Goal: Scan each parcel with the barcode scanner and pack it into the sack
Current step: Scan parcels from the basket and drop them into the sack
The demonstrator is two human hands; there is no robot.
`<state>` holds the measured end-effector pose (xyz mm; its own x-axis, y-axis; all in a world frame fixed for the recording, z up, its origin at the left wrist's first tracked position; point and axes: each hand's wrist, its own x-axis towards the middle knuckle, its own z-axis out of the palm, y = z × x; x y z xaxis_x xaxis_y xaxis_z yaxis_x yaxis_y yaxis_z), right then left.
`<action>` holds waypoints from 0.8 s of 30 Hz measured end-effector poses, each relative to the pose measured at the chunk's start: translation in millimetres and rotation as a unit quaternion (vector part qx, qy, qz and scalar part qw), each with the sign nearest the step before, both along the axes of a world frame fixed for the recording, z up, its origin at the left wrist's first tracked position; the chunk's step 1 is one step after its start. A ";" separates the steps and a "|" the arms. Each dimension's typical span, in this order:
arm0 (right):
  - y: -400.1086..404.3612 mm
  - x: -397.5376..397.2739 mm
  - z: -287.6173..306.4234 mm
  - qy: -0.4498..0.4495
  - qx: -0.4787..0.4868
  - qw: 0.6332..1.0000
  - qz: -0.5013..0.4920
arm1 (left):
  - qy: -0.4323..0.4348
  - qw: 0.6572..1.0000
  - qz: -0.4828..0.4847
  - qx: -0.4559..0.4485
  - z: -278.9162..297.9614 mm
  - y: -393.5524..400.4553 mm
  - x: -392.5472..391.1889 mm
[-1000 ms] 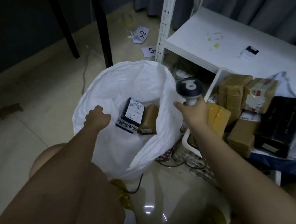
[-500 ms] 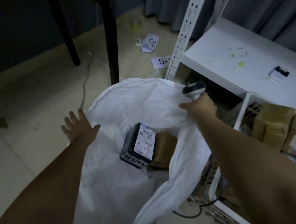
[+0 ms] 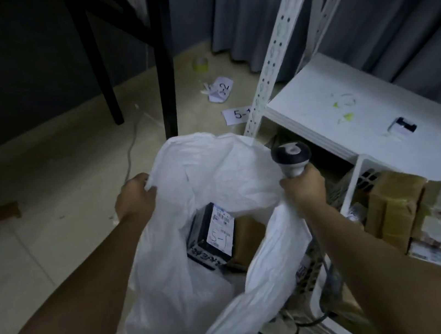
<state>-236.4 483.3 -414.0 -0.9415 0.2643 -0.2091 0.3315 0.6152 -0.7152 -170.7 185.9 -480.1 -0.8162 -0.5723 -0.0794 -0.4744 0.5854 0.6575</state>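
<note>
Left hand (image 3: 134,197) grips the sack (image 3: 178,274) rim; right hand (image 3: 303,188) holds scanner (image 3: 292,160) opposite

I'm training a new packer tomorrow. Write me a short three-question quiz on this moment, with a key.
1. True or false: the right hand holds the scanner.
2. What does the left hand grip? A) a box B) the sack rim C) the shelf
3. What is handwritten on the label of the black parcel in the sack?

Key: 1 true; 2 B; 3 "5-1".
</note>
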 end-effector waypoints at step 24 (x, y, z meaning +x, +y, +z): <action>52.9 106.4 133.5 0.155 -0.097 0.983 -0.012 | 0.131 0.991 -0.009 -0.041 199.0 32.1 66.1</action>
<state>-130.0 536.2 -280.5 -0.9618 0.2710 0.0376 0.0925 0.4512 -0.8876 -104.7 218.0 -281.2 -0.8128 -0.5534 0.1818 -0.2834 0.6483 0.7066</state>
